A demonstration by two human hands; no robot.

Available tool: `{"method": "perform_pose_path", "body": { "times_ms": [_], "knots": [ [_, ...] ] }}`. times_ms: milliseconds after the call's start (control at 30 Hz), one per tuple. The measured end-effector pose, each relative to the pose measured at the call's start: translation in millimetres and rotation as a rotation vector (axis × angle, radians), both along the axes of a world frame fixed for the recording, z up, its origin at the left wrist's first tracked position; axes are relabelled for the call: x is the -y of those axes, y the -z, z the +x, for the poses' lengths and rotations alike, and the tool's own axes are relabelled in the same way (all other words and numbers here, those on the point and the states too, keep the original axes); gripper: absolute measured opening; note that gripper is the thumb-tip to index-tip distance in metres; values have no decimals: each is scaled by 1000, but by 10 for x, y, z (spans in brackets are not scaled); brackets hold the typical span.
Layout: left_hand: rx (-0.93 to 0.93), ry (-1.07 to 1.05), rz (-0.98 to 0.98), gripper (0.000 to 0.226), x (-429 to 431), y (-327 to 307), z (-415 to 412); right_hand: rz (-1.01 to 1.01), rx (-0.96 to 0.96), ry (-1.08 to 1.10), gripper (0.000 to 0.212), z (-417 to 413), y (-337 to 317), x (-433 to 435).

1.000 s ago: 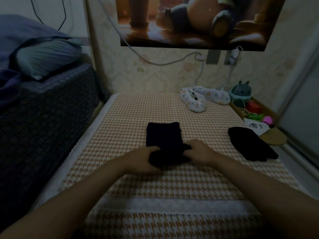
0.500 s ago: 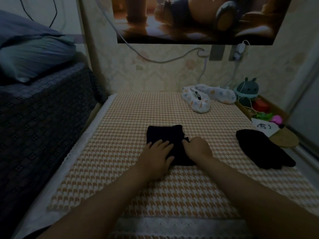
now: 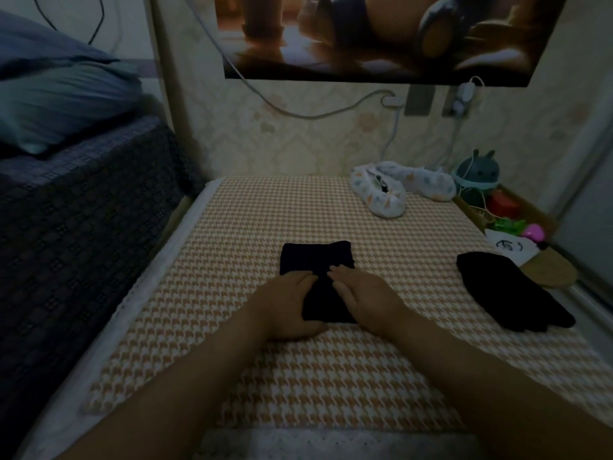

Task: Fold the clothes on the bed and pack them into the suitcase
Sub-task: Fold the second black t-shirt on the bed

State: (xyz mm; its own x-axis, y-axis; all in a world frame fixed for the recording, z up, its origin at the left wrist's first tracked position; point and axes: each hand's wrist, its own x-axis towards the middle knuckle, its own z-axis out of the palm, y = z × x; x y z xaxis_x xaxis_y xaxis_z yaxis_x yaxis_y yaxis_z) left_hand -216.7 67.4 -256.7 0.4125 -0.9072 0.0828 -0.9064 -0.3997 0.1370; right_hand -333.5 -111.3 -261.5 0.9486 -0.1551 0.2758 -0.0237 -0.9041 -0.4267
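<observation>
Left hand (image 3: 288, 305) and right hand (image 3: 365, 293) have stopped gripping; both now press flat, fingers straight, on the black garment (image 3: 315, 258), fold probably finished.

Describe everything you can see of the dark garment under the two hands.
The dark garment is black or near-black soft cloth, folded into a compact, roughly rectangular bundle, wider at its far end. It lies flat on the houndstooth bed cover, about mid-bed. The left hand rests on its left near edge and the right hand lies flat on its right side, both pressing it down. Dim light hides any seams or print.
</observation>
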Motion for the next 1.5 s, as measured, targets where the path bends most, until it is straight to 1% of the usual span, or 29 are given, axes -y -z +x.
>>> {"method": "perform_pose_path", "body": {
  "times_ms": [33, 100, 167, 233, 300, 400, 433, 467, 500, 533, 567, 600, 667, 733, 767, 833, 900, 933, 967, 1033, 1067, 1100, 1167, 1233, 1267, 1300, 1367, 1400, 1500],
  "knots": [
    [8, -7, 4, 101, -12, -6, -12, 19, -77, -28, 55, -42, -13, 19],
    [67, -21, 27, 99, -20, -46, -47, -40, -204, -96, 78, -110, -37, 51],
    [49, -57, 32, 92, -18, -105, -68, -86, -291, -157, 93, -127, -100, 68],
    [-51, -88, 67, 80, -41, -170, -52, -129, -371, -148, 99, -86, -147, 96],
    [-131, -80, 103, 76, -77, -231, -35, -184, -389, -96, 98, -33, -178, 70],
    [-218, -121, 84, 66, -134, -284, -36, -222, -407, -18, 87, -6, -205, 0],
    [-257, -136, 22, 50, -150, -306, -37, -172, -381, -8, 74, -7, -224, 3],
    [-292, -163, -45, 23, -170, -322, -17, -80, -330, 2, 51, -9, -263, 12],
    [-316, -173, -88, 5, -194, -374, -6, 18, -275, 10, 21, -26, -311, 32],
    [-343, -189, -122, 20, -206, -433, 25, 78, -234, 19, 11, -45, -376, 65],
    [-408, -200, -157, 24, -240, -516, 33, 140, -209, 30, 24, -53, -450, 103],
    [-488, -214, -186, 19, -275, -573, 46, 233, -220, 40, 25, -82, -531, 127],
    [-623, -221, -248, 8, -346, -639, 79, 426, -248, 58, 10, -133, -623, 150],
    [-708, -266, -313, 18, -374, -627, 125, 576, -228, 110, 18, -145, -610, 146],
    [-700, -307, -342, 21, -360, -606, 147, 591, -192, 152, 22, -124, -586, 127],
    [-615, -412, -417, 31, -279, -538, 192, 535, -121, 234, 25, -26, -525, 81],
    [-383, -507, -464, 46, -178, -450, 217, 455, -116, 306, 30, 87, -472, 50],
    [-212, -483, -474, 49, -116, -390, 230, 410, -134, 328, 32, 136, -441, 31],
    [-71, -394, -461, 47, -48, -330, 240, 368, -157, 341, 33, 178, -409, 18],
    [42, -162, -396, 45, 84, -242, 237, 192, -239, 391, 33, 221, -398, 1],
    [62, -79, -346, 51, 154, -182, 236, 52, -292, 426, 36, 234, -401, 15],
    [66, -38, -308, 54, 222, -134, 218, -81, -316, 455, 47, 248, -393, 39],
    [96, -51, -261, 54, 319, -114, 160, -247, -171, 372, 68, 280, -383, 64],
    [89, -105, -189, 60, 352, -61, 130, -250, 11, 103, 66, 329, -326, 71],
    [78, -126, -168, 66, 345, -43, 119, -221, 11, 5, 63, 342, -272, 48],
    [58, -138, -158, 72, 342, 2, 149, -209, -54, -37, 59, 342, -220, 11],
    [31, -170, -145, 73, 319, 85, 198, -185, -219, 3, 55, 321, -94, -28],
    [8, -202, -115, 68, 310, 102, 200, -158, -241, 33, 57, 319, -48, -24],
    [-215, -313, -49, 60, 304, 129, 228, -67, -290, 50, 62, 356, 14, 11]
  ]
}}
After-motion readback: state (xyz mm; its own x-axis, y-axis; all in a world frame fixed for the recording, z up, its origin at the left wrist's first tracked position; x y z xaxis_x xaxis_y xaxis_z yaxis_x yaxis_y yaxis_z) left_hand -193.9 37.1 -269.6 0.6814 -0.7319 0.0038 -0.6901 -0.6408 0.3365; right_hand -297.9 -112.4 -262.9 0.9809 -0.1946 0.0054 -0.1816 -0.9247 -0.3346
